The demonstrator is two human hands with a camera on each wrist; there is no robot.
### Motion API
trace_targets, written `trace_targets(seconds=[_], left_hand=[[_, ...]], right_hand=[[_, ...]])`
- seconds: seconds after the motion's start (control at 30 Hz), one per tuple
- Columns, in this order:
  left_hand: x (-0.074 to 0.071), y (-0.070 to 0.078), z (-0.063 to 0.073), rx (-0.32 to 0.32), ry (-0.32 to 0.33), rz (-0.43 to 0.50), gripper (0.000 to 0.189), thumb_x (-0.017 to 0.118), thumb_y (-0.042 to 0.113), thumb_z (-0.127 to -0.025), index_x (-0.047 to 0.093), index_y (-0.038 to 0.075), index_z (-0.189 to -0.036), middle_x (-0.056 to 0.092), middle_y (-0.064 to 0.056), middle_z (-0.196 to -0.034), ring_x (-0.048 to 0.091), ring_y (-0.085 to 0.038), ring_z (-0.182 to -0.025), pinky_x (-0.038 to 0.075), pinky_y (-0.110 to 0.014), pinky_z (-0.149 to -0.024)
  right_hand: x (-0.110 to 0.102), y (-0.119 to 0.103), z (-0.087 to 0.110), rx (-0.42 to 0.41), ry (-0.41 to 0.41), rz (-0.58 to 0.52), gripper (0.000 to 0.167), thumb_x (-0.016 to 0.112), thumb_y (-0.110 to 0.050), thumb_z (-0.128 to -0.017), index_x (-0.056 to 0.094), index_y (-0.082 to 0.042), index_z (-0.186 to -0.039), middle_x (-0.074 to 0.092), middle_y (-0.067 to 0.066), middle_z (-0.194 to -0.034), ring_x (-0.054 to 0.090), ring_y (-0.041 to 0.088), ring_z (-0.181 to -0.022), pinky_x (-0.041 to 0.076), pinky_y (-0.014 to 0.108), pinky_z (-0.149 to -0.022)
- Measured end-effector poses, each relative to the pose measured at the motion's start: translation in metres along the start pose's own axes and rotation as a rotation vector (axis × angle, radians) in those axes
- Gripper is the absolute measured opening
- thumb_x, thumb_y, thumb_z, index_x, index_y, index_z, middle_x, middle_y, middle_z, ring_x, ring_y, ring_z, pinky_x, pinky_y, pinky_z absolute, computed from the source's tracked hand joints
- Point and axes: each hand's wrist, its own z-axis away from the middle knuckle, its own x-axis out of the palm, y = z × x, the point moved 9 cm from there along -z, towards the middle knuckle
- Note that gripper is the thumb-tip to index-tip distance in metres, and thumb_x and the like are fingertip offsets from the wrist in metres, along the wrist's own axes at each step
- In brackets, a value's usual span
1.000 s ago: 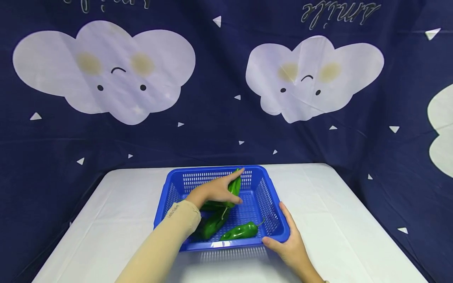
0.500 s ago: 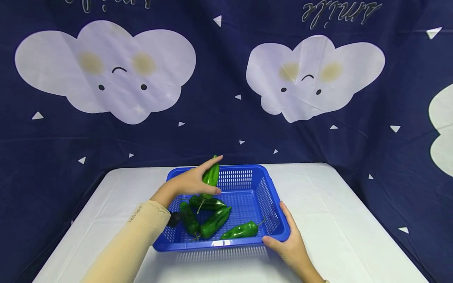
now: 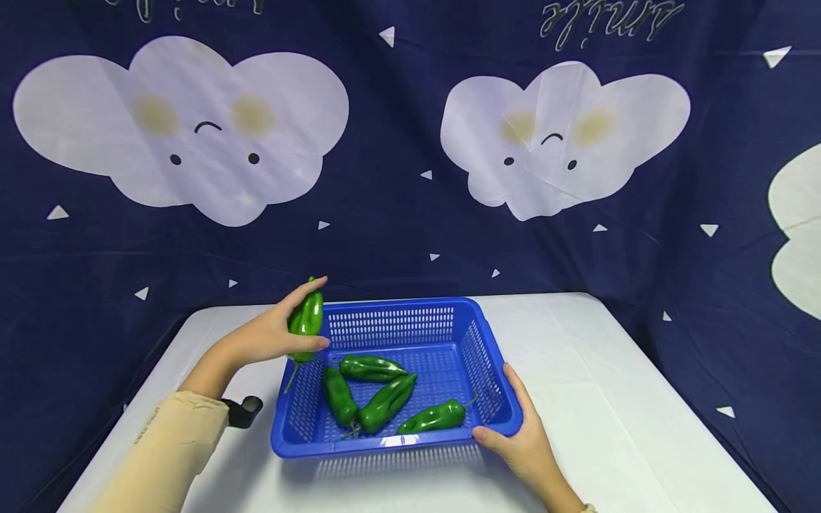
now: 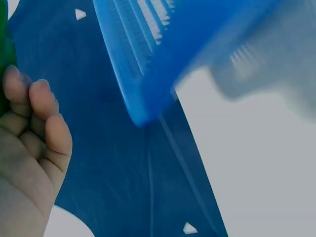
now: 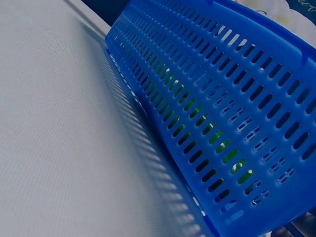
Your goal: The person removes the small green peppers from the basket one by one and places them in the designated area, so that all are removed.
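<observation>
My left hand [image 3: 266,336] holds a green pepper [image 3: 309,317] upright between thumb and fingers, stem hanging down, at the back left corner of a blue plastic basket [image 3: 398,305]. Only a sliver of that pepper [image 4: 6,47] enters the left wrist view, beside curled fingers. My right hand [image 3: 529,452] grips the basket's front right corner, thumb on the front rim and fingers along the right side. Inside the basket lie several more green peppers, one [image 3: 372,368] behind the others and one [image 3: 436,417] apart at the front right. The right wrist view shows the slotted wall [image 5: 222,84].
A white-covered table [image 3: 577,370] carries the basket. Behind it hangs a dark blue cloth [image 3: 385,249] printed with clouds and small triangles. A black strap piece [image 3: 244,412] sticks out from the left wrist.
My left hand has lifted the pepper and carried it left, from inside the basket to its back left corner. The other peppers came into fuller view. My right hand stays at the corner.
</observation>
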Motion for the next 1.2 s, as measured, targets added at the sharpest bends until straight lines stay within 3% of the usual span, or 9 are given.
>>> trace_targets(seconds=[0.3,0.53,0.8,1.03,1.2], left_hand=[[-0.027,-0.035,0.031,-0.050,0.073,-0.002,0.101,0.075,0.029,-0.086,0.005,0.031,-0.160,0.034,-0.028,-0.139,0.055,-0.035,-0.108,0.053,-0.039,-0.077],[-0.037,-0.062,0.047,-0.088,0.114,-0.018,0.102,0.075,0.030,-0.086,0.005,0.028,-0.160,0.037,-0.027,-0.135,0.051,-0.038,-0.111,0.052,-0.042,-0.081],[-0.030,-0.092,0.052,-0.131,0.124,-0.035,0.102,0.075,0.030,-0.086,0.006,0.022,-0.160,0.038,-0.028,-0.134,0.049,-0.037,-0.111,0.050,-0.043,-0.081],[-0.020,-0.115,0.055,-0.184,0.115,-0.035,0.103,0.075,0.032,-0.085,0.006,0.016,-0.160,0.043,-0.025,-0.125,0.049,-0.030,-0.104,0.047,-0.036,-0.079],[-0.011,-0.134,0.056,-0.226,0.085,-0.048,0.103,0.075,0.033,-0.085,0.007,0.012,-0.160,0.043,-0.029,-0.132,0.050,-0.033,-0.109,0.047,-0.045,-0.087]], right_hand=[[0.000,0.001,0.000,-0.008,0.004,-0.008,0.112,0.084,-0.001,-0.073,0.017,-0.027,-0.159,0.026,0.021,-0.160,0.040,0.042,-0.136,0.045,0.014,-0.095],[0.000,0.000,0.000,-0.009,0.002,-0.015,0.112,0.084,-0.001,-0.073,0.017,-0.027,-0.159,0.027,0.022,-0.159,0.040,0.042,-0.135,0.046,0.015,-0.095],[0.000,0.001,0.001,-0.002,0.003,-0.021,0.112,0.084,-0.001,-0.073,0.017,-0.027,-0.159,0.027,0.022,-0.159,0.040,0.042,-0.135,0.046,0.015,-0.095],[-0.001,0.001,0.001,-0.010,0.003,-0.012,0.112,0.084,-0.001,-0.073,0.017,-0.025,-0.159,0.029,0.021,-0.159,0.041,0.040,-0.135,0.046,0.016,-0.096],[0.000,0.000,0.000,-0.014,-0.006,-0.026,0.111,0.083,-0.002,-0.073,0.016,-0.022,-0.160,0.029,0.022,-0.158,0.041,0.042,-0.135,0.046,0.016,-0.096]])
